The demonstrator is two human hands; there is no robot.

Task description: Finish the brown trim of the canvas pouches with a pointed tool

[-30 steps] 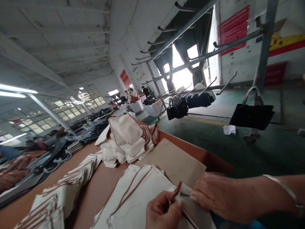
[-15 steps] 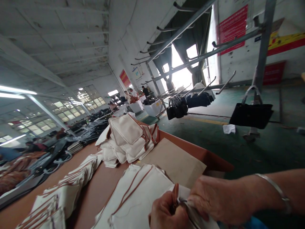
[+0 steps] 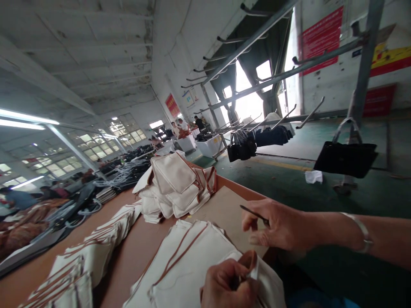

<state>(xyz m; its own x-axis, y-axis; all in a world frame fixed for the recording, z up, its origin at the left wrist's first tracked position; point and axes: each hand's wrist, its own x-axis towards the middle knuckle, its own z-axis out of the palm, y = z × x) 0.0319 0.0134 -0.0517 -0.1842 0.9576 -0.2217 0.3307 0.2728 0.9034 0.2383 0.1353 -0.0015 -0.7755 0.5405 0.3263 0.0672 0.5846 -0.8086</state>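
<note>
My left hand (image 3: 226, 284) is closed on a white fabric piece with brown trim (image 3: 268, 282), at the bottom of the head view. The brown edge curls up by my thumb, and the rest of the piece hangs to the right. A thin dark pointed tool (image 3: 252, 212) juts from the fingers of my right hand (image 3: 278, 224); its grip is hidden, so its kind is unclear. That hand is above and to the right of my left, apart from the fabric. Beside my left hand lies a stack of white panels with brown stripes (image 3: 183, 256).
On the brown-covered table (image 3: 125, 252) lie a heap of white brown-edged pieces (image 3: 175, 179), a fanned row of white pieces (image 3: 99, 248) and brown card (image 3: 221, 209). Dark straps (image 3: 86, 205) lie at left. Beyond stands a metal rack (image 3: 362, 72) with a hanging black handbag (image 3: 345, 158).
My right hand has moved up and away from the fabric, bringing the dark tool into clear view. My left hand stays low, still gripping the piece. The whole view has shifted slightly.
</note>
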